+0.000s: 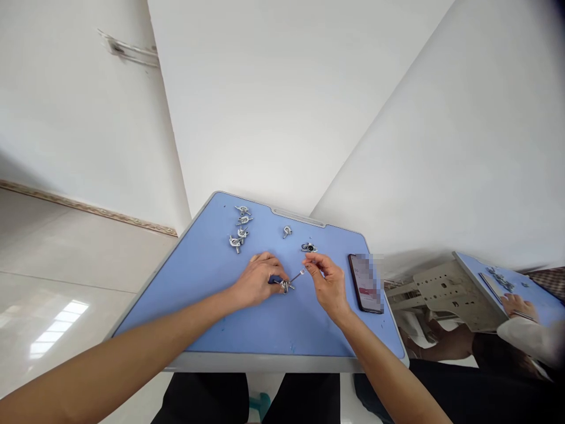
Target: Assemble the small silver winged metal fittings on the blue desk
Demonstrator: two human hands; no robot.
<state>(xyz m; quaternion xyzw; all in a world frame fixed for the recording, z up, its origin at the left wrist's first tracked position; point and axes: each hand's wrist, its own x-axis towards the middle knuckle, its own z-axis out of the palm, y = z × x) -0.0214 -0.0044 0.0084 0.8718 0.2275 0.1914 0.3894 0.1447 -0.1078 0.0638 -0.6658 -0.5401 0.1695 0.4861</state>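
Observation:
My left hand (263,277) is closed, low over the blue table. It grips a small silver metal clamp (285,286) together with a blue-handled tool (275,279). From beside the clamp a thin metal shaft (296,275) points up and right; whether it belongs to the tool I cannot tell. Just past the shaft's tip, my right hand (329,285) has thumb and forefinger pinched together. Anything between those fingertips is too small to make out. Behind the right hand lies a metal clamp with a dark round part (309,248). Another silver clamp (287,231) rests farther back.
Several silver clamps (242,234) form a column on the table's (189,294) left side. A phone (365,284) lies at the right edge. White walls (273,106) stand behind. Rightward, another person's hand (518,306) rests on a second blue table (547,303) with metal parts.

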